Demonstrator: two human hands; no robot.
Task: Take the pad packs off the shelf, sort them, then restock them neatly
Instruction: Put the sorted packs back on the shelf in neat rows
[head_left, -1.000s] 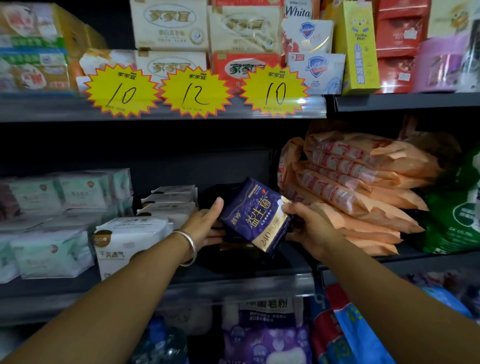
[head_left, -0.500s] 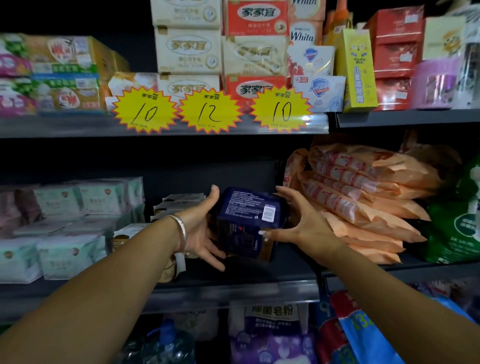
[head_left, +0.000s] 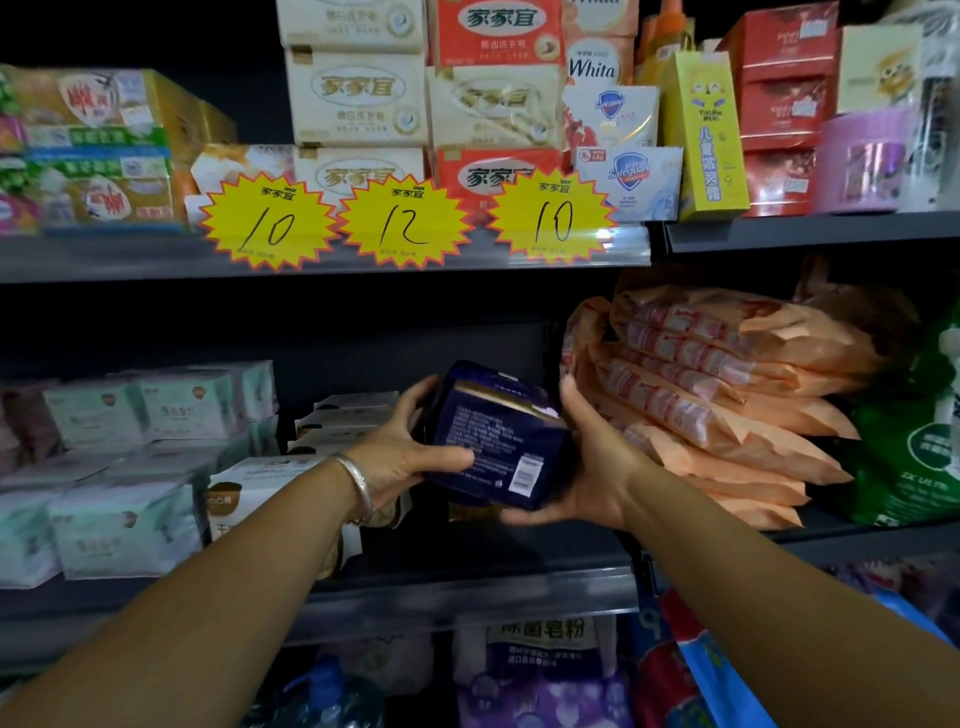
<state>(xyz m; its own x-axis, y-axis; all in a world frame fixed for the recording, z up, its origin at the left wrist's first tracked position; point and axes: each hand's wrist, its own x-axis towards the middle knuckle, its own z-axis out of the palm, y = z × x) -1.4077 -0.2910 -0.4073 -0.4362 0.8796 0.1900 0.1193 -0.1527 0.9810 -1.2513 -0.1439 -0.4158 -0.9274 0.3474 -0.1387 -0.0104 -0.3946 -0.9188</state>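
Observation:
A dark blue pad pack (head_left: 493, 441) hangs just above the middle shelf (head_left: 467, 587), its printed back and barcode facing me. My left hand (head_left: 405, 452) grips its left side, thumb across the front. My right hand (head_left: 582, 467) cups its right side and bottom corner, fingers curled round it. White pad packs (head_left: 260, 493) sit to the left of it, pale green packs (head_left: 119, 525) further left. Orange pad packs (head_left: 727, 405) lie stacked on the right.
The upper shelf (head_left: 322, 260) carries soap boxes behind yellow price tags (head_left: 405, 223) marked 10, 12, 10. A green bag (head_left: 914, 447) stands at the far right. Purple and blue bags (head_left: 545, 670) fill the shelf below. A dark gap lies behind the blue pack.
The blue pack has been turned over from its front label to its printed back. Both hands closed in round its sides and now hold it together; the camera tilted up slightly.

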